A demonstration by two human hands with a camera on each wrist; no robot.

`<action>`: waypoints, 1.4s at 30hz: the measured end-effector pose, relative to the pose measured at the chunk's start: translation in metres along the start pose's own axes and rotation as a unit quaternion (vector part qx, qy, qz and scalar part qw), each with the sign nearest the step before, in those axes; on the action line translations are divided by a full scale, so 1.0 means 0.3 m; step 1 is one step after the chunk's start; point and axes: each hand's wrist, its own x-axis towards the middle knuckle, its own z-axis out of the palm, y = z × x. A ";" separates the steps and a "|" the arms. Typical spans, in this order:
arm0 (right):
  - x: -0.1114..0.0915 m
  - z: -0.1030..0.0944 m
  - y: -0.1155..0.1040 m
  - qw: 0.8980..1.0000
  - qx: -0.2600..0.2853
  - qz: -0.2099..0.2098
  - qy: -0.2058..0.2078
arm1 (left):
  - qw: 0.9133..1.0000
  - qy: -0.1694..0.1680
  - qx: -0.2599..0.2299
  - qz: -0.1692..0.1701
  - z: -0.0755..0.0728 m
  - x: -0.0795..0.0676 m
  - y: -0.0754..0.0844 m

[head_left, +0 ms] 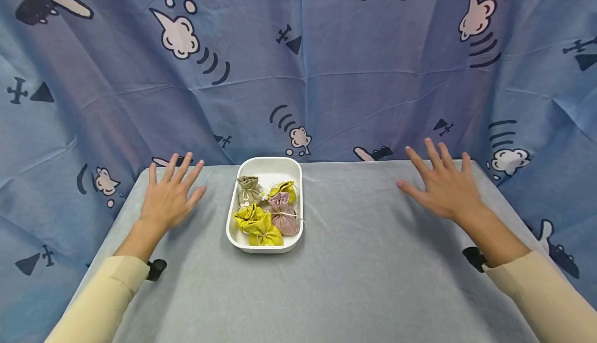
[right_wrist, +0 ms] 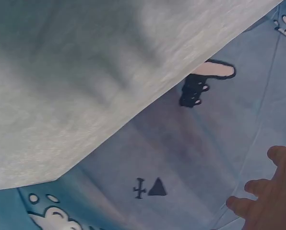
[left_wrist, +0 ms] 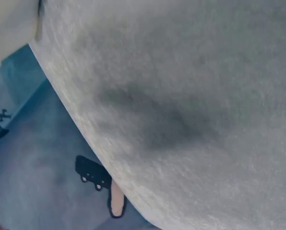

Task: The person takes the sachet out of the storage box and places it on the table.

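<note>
In the head view a white tray [head_left: 235, 237] holds several small drawstring pouches. Two yellow pouches [head_left: 266, 231] lie at its near side, overlapping, and another yellow pouch [head_left: 285, 191] sits at the far right. A beige pouch [head_left: 249, 189] stands at the far left, and a pink pouch [head_left: 283, 216] rests along the right side. My left hand [head_left: 168, 198] is spread over the table left of the tray, holding nothing. Well to the right of the tray, my right hand [head_left: 443, 185] also has its fingers spread and holds nothing. Some of its fingertips [right_wrist: 241, 206] show in the right wrist view.
The tray stands on a grey table [head_left: 354, 260] near its far edge. A blue curtain [head_left: 364, 99] with printed aeroplanes and clouds hangs behind and along both sides. Small white flowers [head_left: 264, 194] show among the pouches. A black band [head_left: 156, 269] is on the left wrist.
</note>
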 end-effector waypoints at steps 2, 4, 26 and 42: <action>0.002 -0.005 -0.018 1.000 0.003 -0.010 0.003 | 1.000 0.009 -0.006 0.013 -0.002 -0.002 0.010; 0.003 -0.011 -0.039 1.000 0.008 -0.020 0.005 | 0.999 0.018 -0.017 0.028 -0.005 -0.004 0.020; 0.006 -0.038 -0.239 0.978 0.138 -0.149 0.038 | 0.979 -0.041 -0.100 0.170 -0.011 -0.048 0.113; -0.011 -0.079 -0.409 0.931 0.330 -0.153 -0.036 | 0.967 -0.083 -0.137 0.199 0.025 -0.068 0.137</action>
